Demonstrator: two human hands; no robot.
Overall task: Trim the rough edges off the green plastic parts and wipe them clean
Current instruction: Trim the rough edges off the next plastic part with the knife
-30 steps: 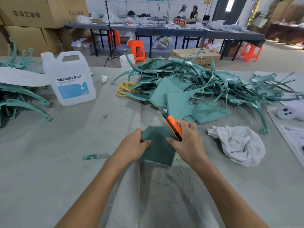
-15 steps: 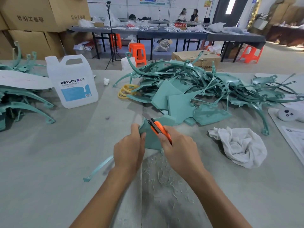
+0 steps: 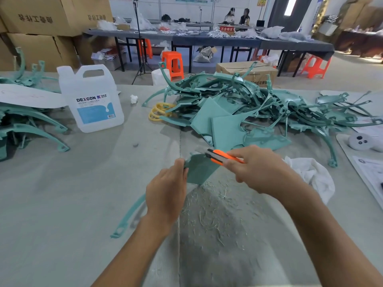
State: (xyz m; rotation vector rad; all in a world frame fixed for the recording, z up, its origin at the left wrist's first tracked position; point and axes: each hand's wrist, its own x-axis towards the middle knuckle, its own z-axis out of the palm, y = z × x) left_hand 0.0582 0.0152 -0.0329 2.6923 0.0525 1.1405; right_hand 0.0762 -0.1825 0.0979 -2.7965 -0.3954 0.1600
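Long dark table [image 3: 207, 39] runs across the back, orange stools [image 3: 173, 62] by its legs, cardboard boxes [image 3: 51, 15] stacked off its left end (bright doorway [image 3: 290, 6] behind its right end).

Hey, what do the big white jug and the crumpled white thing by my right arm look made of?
Jug: translucent whitish plastic, dull sheen; its moulded handle and see-through walls suggest that. Crumpled thing: soft cloth rag, probably cotton, matte; it lies in limp folds and wrinkles.

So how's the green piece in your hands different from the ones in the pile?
The held piece is tilted up in the left hand, knife at its edge; the pile lies on the table. The held piece is alone; the pile is tangled together. Both are teal plastic.
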